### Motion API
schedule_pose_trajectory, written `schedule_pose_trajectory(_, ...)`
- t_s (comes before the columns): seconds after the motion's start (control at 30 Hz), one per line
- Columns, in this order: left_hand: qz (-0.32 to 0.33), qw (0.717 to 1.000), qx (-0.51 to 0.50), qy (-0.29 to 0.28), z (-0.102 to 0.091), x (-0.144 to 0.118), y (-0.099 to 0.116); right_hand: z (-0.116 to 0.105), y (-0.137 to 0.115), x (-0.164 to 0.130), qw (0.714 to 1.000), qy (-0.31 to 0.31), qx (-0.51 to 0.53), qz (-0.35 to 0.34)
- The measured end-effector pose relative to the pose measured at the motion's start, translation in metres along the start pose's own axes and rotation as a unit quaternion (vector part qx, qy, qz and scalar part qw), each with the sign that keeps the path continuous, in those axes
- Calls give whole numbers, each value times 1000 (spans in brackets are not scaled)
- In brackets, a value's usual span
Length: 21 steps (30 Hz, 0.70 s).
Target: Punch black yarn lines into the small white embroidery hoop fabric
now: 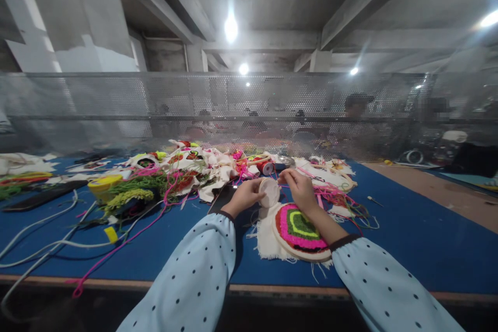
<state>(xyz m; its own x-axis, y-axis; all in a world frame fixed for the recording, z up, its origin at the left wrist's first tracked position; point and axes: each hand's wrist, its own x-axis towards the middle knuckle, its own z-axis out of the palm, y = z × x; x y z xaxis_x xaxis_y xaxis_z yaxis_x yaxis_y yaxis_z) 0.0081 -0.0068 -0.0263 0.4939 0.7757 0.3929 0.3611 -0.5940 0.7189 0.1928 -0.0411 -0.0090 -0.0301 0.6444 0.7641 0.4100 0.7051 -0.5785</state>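
My left hand [245, 197] grips a small, round, off-white disc [270, 193] by its left edge, with its flat face toward me. I cannot tell whether it is a lid or the end of a spool. To the right of the disc, my right hand [298, 187] is closed, thumb and fingertips pinched together; anything between them is too small to make out. Below that hand lies an embroidery hoop [311, 256] with frayed white cloth stretched in it. Tufted yarn [298, 225] in green, pink and red rings fills the cloth, partly covered by my right forearm.
Tangled pink yarn [330, 194] lies right of my hands. Cloth pieces and yarn [187, 166] are heaped behind them. A yellow tub [104, 187] and white cables [58, 243] are at left on the blue table [408, 238]. A perforated metal screen [249, 98] stands behind, people beyond it.
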Motion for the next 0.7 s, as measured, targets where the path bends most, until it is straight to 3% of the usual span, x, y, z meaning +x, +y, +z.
schedule_pose_trajectory(0.27,-19,999,37,28,0,1,-5,5,-1,-2,999,-33,28,-18)
schedule_pose_trajectory(0.4,-20,994,103,41,1,1,-5,7,-1,0,999,-9,29,-32)
schedule_pose_trajectory(0.6,-19,990,134,46,1,1,-2,16,9,-2,983,-32,170,58)
schedule_pose_trajectory(0.7,-26,990,132,52,3,1,-1,19,8,-3,978,-37,190,71)
